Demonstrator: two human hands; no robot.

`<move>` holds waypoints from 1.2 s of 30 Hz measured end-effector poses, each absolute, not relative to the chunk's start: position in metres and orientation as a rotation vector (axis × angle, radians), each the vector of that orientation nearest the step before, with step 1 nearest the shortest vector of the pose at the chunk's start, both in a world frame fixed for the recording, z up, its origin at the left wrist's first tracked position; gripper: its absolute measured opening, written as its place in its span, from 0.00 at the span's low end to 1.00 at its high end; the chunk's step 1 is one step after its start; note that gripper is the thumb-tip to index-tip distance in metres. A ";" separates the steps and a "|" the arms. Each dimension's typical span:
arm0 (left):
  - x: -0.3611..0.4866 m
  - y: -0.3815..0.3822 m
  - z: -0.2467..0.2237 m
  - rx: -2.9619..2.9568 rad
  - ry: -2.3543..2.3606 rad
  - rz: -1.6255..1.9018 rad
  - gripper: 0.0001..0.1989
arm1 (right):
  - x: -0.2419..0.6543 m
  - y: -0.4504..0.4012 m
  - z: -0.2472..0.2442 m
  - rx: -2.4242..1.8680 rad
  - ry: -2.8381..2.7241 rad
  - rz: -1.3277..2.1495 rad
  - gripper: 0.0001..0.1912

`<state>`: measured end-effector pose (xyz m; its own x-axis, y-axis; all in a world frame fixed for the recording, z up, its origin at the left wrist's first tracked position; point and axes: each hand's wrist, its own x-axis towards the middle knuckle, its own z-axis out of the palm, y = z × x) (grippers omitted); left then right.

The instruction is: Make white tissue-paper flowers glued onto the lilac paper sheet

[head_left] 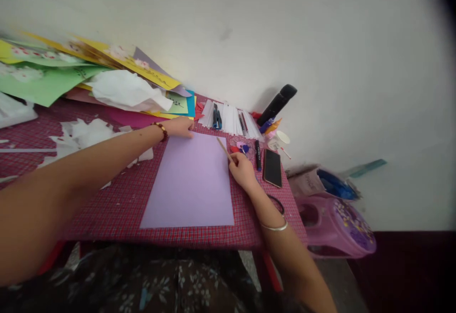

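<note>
A plain purple sheet (190, 184) is laid flat on a table covered with a red checked tablecloth (103, 225), in front of the wearer's body. The far left corner of the sheet is covered by the left hand (178, 126), set down with thumb and fingers apart; a beaded bracelet (163, 131) is worn on its wrist. Beside the sheet's right edge, a thin tan stick (224, 148) is pinched between the thumb and fingers of the right hand (243, 170). The stick is slanted over the sheet's far right corner; whether the paper is touched by its tip cannot be told. A silver bangle (275, 226) is worn on the right arm.

To the right of the sheet, a dark marker (258, 155) and a phone (272, 168) are placed side by side. Beyond its far right corner, white strips (231, 119) are spread, with a utility knife (217, 117) resting on them. To the sheet's left, torn white paper (85, 132) is scattered; farther back, coloured cards (46, 82) are heaped under crumpled white tissue (128, 90).
</note>
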<state>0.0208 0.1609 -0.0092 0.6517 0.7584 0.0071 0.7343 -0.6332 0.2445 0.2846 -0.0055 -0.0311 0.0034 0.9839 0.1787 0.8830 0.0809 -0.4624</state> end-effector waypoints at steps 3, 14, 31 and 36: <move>0.021 0.148 -0.011 2.655 1.250 0.056 0.13 | 0.297 0.000 -0.033 -1.784 -1.802 0.333 0.14; 0.033 0.003 -0.010 2.994 0.763 0.275 0.10 | 0.302 0.003 -0.044 -1.650 -1.659 0.529 0.06; -0.005 -0.107 -0.011 2.892 0.199 0.197 0.19 | 0.287 -0.003 -0.040 -1.444 -1.757 0.842 0.06; -0.011 -0.101 0.003 2.792 0.174 0.204 0.21 | 0.288 -0.005 -0.038 -1.424 -1.770 0.808 0.04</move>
<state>-0.0114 -0.1011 0.0026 0.9822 0.1442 0.1204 0.0960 -0.9362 0.3381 0.2878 -0.0047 -0.0377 -0.1361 0.9802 0.1441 0.5330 0.1951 -0.8233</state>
